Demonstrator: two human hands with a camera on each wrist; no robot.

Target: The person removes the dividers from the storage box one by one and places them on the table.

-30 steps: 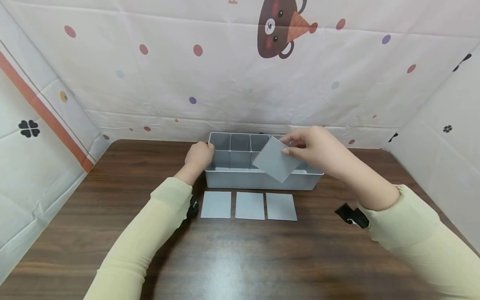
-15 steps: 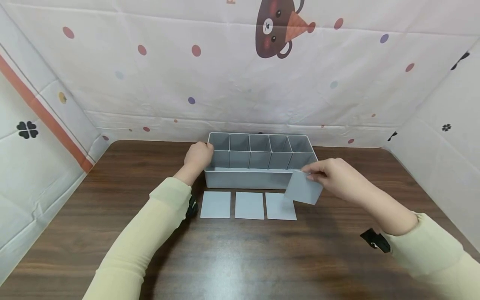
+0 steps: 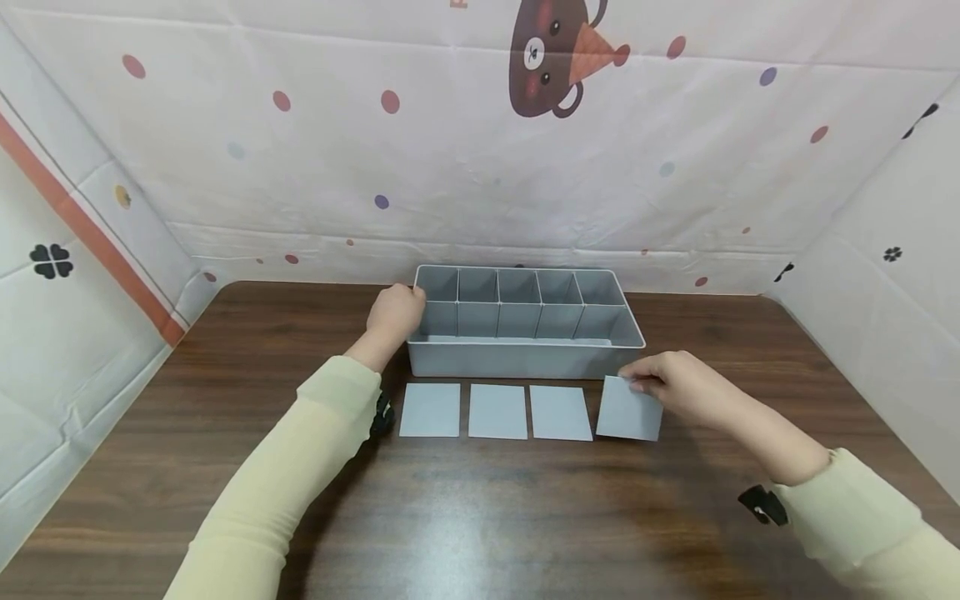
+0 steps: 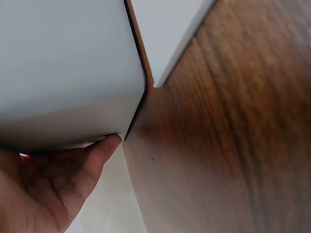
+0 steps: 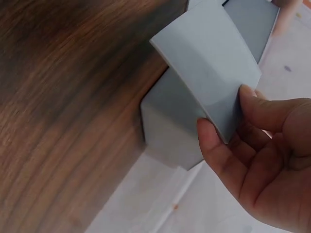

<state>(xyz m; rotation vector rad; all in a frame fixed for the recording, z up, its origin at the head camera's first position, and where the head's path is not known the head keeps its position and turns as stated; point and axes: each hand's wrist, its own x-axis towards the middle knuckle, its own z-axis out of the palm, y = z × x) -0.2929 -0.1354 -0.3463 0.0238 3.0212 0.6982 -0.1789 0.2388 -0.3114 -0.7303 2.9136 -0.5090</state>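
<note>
A grey storage box [image 3: 525,361] with thin dividers inside stands at the back of the table. My left hand [image 3: 395,318] grips its left end; in the left wrist view the fingers [image 4: 90,172] lie along the box wall. My right hand [image 3: 678,385] pinches a flat grey square divider [image 3: 628,412] by its upper corner, in front of the box's right end. In the right wrist view, thumb and fingers hold that divider [image 5: 206,63] at one end, tilted off the tabletop. Left of it, similar squares lie flat in a row: one [image 3: 430,410], another [image 3: 498,412] and a third [image 3: 561,413].
Dividers make a row of small compartments [image 3: 519,286] along the box's back half, with a long undivided trough [image 3: 517,340] in front. The dark wooden table [image 3: 480,517] extends toward me. A patterned white sheet [image 3: 315,167] hangs close behind the box.
My right hand has carried the divider from over the box, rightward and toward me, down to the right end of the row of squares. The left hand stays at the box's left end.
</note>
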